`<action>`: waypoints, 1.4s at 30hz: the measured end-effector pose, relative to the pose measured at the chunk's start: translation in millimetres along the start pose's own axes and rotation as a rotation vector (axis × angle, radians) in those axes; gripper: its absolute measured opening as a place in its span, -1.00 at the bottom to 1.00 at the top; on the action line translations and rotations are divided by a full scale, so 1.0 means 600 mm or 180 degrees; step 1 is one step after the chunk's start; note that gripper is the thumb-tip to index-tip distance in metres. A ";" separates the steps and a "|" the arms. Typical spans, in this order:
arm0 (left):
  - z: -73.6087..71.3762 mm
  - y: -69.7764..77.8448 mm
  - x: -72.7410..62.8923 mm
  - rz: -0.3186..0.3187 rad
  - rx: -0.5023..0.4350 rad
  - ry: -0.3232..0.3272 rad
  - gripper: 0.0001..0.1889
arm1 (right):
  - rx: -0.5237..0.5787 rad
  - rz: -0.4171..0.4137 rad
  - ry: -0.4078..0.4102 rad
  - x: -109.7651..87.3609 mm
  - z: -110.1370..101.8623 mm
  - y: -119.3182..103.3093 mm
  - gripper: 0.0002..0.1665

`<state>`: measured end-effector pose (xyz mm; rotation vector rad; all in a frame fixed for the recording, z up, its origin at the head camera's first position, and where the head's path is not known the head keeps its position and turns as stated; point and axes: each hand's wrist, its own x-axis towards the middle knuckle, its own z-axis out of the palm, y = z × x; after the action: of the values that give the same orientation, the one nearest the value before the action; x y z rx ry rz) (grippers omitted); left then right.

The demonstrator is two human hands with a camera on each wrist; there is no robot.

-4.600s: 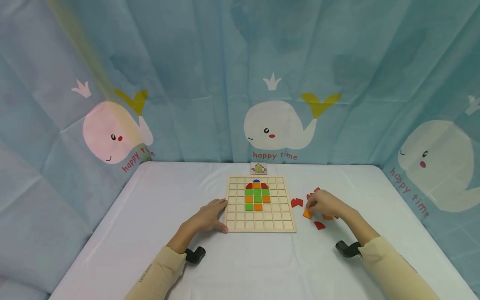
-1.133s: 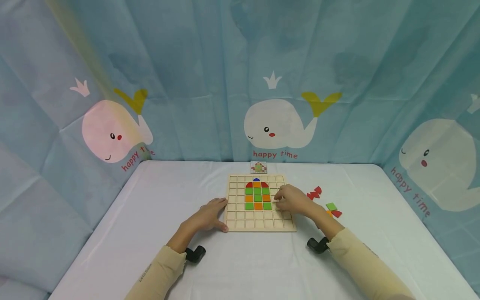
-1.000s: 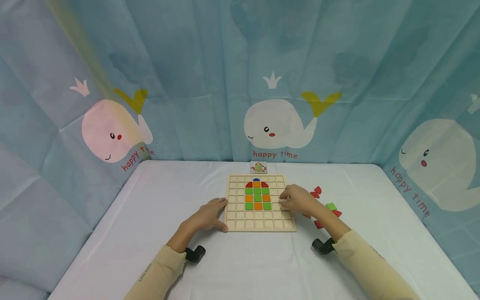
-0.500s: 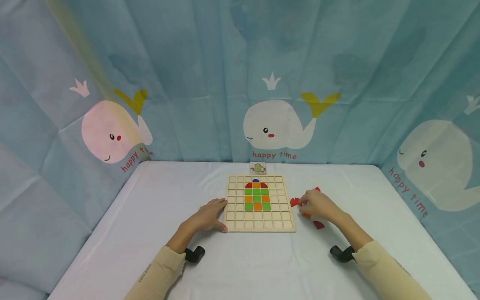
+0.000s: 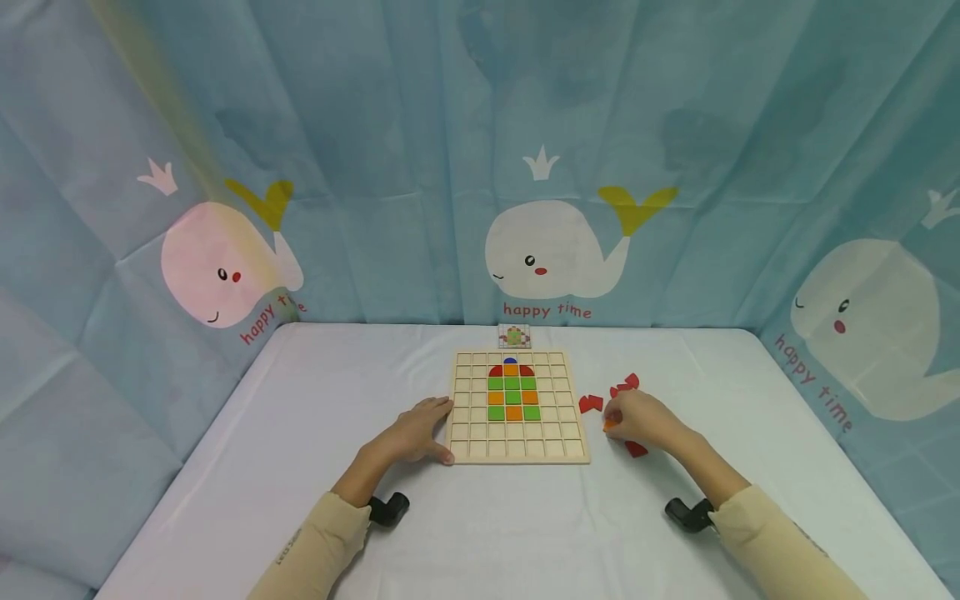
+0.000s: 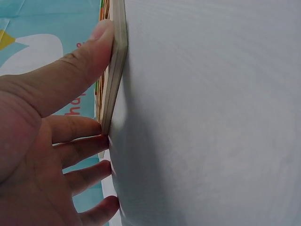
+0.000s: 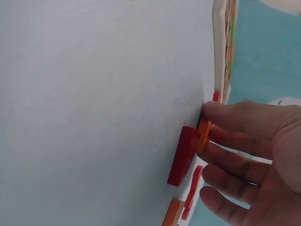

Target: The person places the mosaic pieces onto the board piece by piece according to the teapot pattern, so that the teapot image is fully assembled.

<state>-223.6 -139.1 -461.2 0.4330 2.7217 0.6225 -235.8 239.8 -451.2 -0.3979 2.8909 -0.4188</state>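
Note:
A pale wooden grid board (image 5: pixel 562 452) lies on the white table, with red, blue, orange and green tiles set in its cells. My left hand (image 5: pixel 415 431) rests at its left edge, fingers fairly straight; in the left wrist view the thumb (image 6: pixel 75 66) lies at the board's corner. To the right of the board, my right hand (image 5: pixel 641 417) pinches an orange tile (image 7: pixel 204 134) between thumb and fingers, low at the tabletop. Just beside that tile is a thick red quarter-round tile (image 7: pixel 183 155). The palm hides part of the loose pile in the head view.
Red tiles (image 5: pixel 591 403) lie close to the board's right edge, and more red tiles (image 5: pixel 630 382) lie behind the right hand. A second orange tile (image 7: pixel 173 214) shows in the right wrist view. A small patterned card (image 5: pixel 514 336) sits beyond the board.
A green tile now fills the right cell of the lowest coloured row. My right hand has gone from the board rightward to the loose tiles and taken the orange one. The left hand stays put.

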 end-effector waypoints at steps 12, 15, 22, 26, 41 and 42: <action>0.001 -0.003 0.001 0.0025 0.0017 0.0005 0.04 | -0.0022 -0.0419 0.0132 0.027 0.000 -0.052 -0.75; 0.001 -0.003 0.001 0.0019 0.0028 0.0003 0.04 | -0.0005 -0.0532 0.0081 0.039 0.001 -0.079 -0.74; 0.000 -0.002 0.001 0.0016 0.0013 -0.0008 0.04 | -0.0071 -0.0715 0.0070 0.062 0.010 -0.142 -0.75; 0.000 -0.001 0.001 0.0018 0.0018 -0.0024 0.04 | -0.0118 -0.0848 0.0074 0.069 0.020 -0.168 -0.75; 0.000 -0.003 0.004 0.0044 0.0020 -0.0039 0.02 | -0.0490 -0.1365 -0.0053 0.093 0.051 -0.240 -0.75; 0.000 -0.003 0.004 0.0044 0.0016 -0.0042 0.02 | -0.0509 -0.1376 -0.0058 0.093 0.052 -0.241 -0.75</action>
<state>-226.2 -140.0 -462.4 0.4557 2.7108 0.6143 -247.5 81.9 -445.4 -1.0547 2.8171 -0.2412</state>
